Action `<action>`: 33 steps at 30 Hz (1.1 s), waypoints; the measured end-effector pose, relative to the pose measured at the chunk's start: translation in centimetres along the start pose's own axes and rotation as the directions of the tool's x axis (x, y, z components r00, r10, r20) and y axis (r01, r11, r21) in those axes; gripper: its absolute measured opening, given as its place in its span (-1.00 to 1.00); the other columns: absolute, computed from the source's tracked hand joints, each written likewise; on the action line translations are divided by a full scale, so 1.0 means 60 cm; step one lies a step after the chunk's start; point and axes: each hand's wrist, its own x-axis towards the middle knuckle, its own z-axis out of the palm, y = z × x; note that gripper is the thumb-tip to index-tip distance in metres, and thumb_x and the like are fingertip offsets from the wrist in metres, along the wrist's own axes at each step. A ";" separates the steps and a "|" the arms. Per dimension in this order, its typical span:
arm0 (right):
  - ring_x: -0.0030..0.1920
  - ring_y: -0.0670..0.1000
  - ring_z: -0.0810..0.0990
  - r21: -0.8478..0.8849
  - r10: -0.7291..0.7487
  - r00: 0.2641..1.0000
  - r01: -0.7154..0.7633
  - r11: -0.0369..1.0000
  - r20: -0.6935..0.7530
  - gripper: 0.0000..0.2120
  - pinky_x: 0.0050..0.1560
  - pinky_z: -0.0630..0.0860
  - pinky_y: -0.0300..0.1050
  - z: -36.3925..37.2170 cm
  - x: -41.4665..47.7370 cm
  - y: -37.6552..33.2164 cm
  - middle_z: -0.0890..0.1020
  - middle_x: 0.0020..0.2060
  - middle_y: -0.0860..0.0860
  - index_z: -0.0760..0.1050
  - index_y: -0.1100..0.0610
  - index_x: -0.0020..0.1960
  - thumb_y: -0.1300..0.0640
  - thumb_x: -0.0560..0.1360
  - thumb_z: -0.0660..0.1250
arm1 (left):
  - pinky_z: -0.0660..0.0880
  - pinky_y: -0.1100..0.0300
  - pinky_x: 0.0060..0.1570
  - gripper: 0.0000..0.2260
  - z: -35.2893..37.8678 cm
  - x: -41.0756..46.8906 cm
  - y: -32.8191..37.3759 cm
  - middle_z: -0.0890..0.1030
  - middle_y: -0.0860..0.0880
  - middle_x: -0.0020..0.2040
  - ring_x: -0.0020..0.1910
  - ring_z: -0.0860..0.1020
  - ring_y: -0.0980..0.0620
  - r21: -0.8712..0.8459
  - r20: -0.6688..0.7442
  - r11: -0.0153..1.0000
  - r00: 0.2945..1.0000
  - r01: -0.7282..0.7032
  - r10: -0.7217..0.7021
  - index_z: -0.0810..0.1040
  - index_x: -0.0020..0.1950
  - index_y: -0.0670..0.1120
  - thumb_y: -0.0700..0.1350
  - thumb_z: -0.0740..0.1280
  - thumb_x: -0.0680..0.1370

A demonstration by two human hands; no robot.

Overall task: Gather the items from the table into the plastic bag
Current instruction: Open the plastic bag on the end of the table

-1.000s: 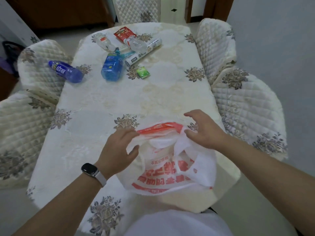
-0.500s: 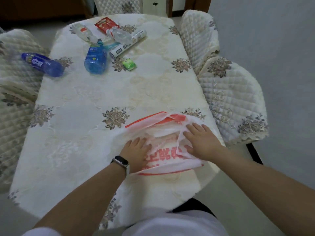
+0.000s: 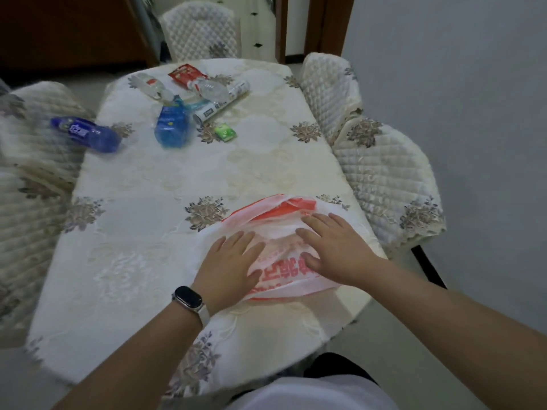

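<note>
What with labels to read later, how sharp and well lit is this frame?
Head view: dim indoor light, no glare; the blue bottle at far left is motion-smeared; print on the plastic bag under the left hand and right hand is sharper; the wide lens bows the table edges.

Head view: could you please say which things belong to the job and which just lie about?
Job: red-and-white plastic bag, slim blue plastic bottle, squat blue bottle, small green packet, red printed packet.
Lying about: quilted cream chair, black wristwatch.
</note>
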 end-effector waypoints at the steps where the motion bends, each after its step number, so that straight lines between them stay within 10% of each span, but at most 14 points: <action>1: 0.31 0.17 0.47 -0.002 -0.026 0.999 0.026 1.000 -0.018 -0.56 0.31 0.38 0.15 -0.006 0.001 -0.011 0.52 0.30 0.12 0.54 0.09 0.23 -0.12 0.45 0.27 | 0.37 -0.18 0.33 -0.52 -0.006 -0.013 -0.001 0.48 -0.10 0.42 0.40 0.44 -0.17 -0.002 -0.028 1.000 0.999 0.021 -0.021 0.47 0.40 0.03 0.15 0.21 0.51; 18: 0.27 0.20 0.48 0.095 -0.578 0.788 0.605 0.791 -0.210 -0.53 0.30 0.38 0.16 -0.047 0.120 -0.205 0.54 0.27 0.13 0.51 0.11 0.26 -0.15 0.51 0.19 | 0.45 -0.15 0.25 -0.57 -0.090 -0.279 0.018 0.52 -0.14 0.36 0.32 0.49 -0.19 -0.007 -0.294 0.788 0.752 0.616 -0.590 0.55 0.32 -0.08 0.07 0.19 0.54; 33: 0.27 0.17 0.46 0.112 -0.697 0.683 0.727 0.677 -0.221 -0.54 0.28 0.38 0.13 -0.058 0.176 -0.516 0.54 0.27 0.11 0.51 0.10 0.26 -0.15 0.50 0.19 | 0.44 -0.11 0.21 -0.60 -0.058 -0.560 -0.103 0.55 -0.14 0.30 0.27 0.51 -0.18 -0.101 -0.380 0.590 0.517 0.801 -0.767 0.56 0.27 -0.09 0.06 0.23 0.51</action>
